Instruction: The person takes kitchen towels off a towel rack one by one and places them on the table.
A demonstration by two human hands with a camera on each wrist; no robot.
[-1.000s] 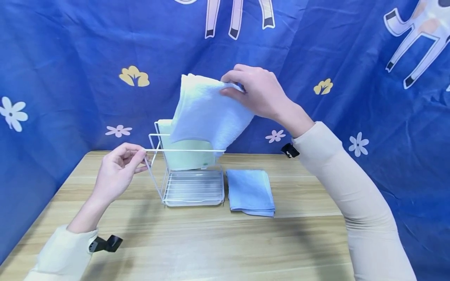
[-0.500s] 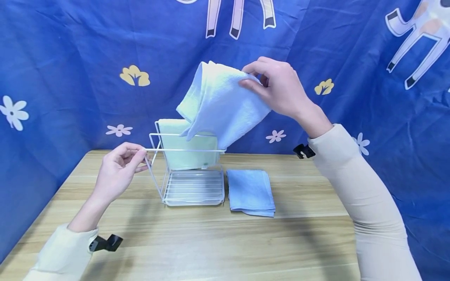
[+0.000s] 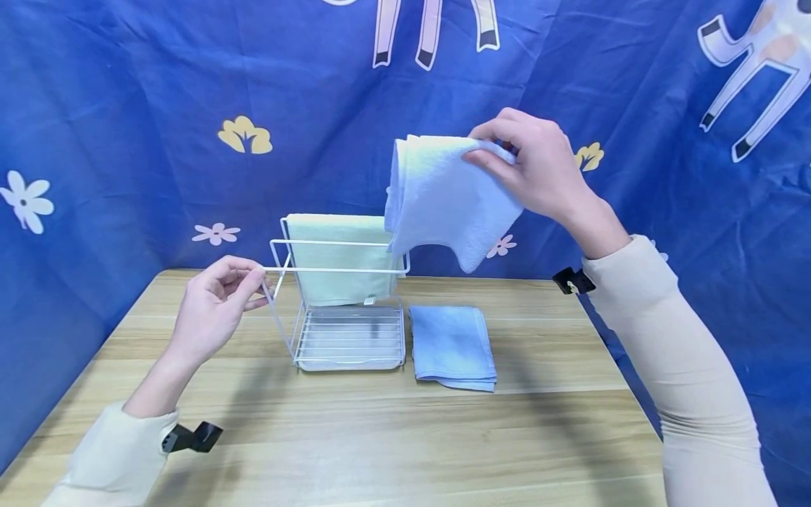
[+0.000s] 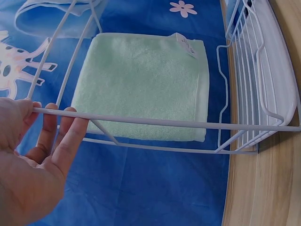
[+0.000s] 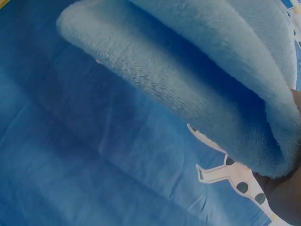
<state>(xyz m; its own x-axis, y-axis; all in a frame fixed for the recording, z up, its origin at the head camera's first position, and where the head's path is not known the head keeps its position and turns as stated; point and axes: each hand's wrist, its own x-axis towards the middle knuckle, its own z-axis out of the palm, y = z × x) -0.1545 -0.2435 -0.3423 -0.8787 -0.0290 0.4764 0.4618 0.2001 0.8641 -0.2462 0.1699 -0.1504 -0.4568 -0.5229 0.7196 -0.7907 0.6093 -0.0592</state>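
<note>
My right hand (image 3: 538,165) pinches a light blue towel (image 3: 446,190) by its upper right edge, holding it in the air to the right of the rack; its folds fill much of the right wrist view. With thumb and fingers, my left hand (image 3: 218,303) grips the top left corner of a white wire rack (image 3: 336,270). A pale green towel (image 4: 141,84) hangs at the back of that rack, a small white tag on its edge. On the table, just right of the rack, lies a folded blue cloth (image 3: 452,348).
A white tray (image 3: 348,365) sits under the rack's lower wires. The wooden table (image 3: 380,436) meets a blue printed curtain (image 3: 158,162) behind and at both sides.
My right hand has carried the light blue towel rightward, from over the rack to beside it, uncovering more of the green towel. My left hand has stayed on the rack.
</note>
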